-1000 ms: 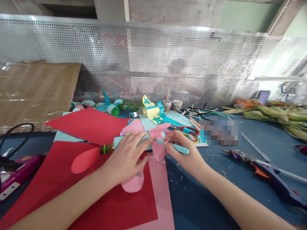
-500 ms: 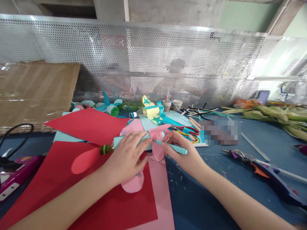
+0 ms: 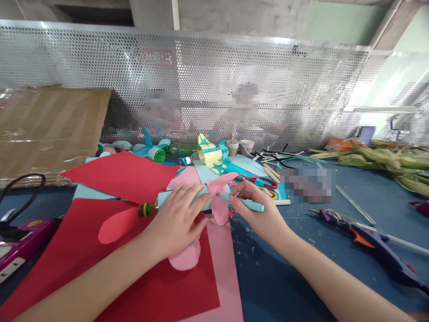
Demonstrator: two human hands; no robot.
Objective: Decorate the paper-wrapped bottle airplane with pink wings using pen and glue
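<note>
My left hand (image 3: 176,219) lies over a bottle wrapped in light blue paper (image 3: 167,197), fingers curled on it, pressing it onto the red paper sheet (image 3: 83,255). The bottle's green cap end (image 3: 145,209) pokes out to the left, beside a red paper petal (image 3: 112,228). Pink paper fins (image 3: 219,197) stick out at the bottle's right end. My right hand (image 3: 256,212) pinches a light blue pen (image 3: 250,205), its tip against the pink fin.
A pink sheet (image 3: 224,268) lies under the red one. A finished yellow and blue bottle plane (image 3: 209,156), scissors (image 3: 263,181), sticks and green leaves (image 3: 385,161) lie behind. A dark glue gun (image 3: 368,237) is at right, a purple device (image 3: 20,241) at left, and a perforated metal screen (image 3: 214,85) at the back.
My right hand and the pen have shifted slightly left, closer to the pink fin. The left hand stays on the bottle.
</note>
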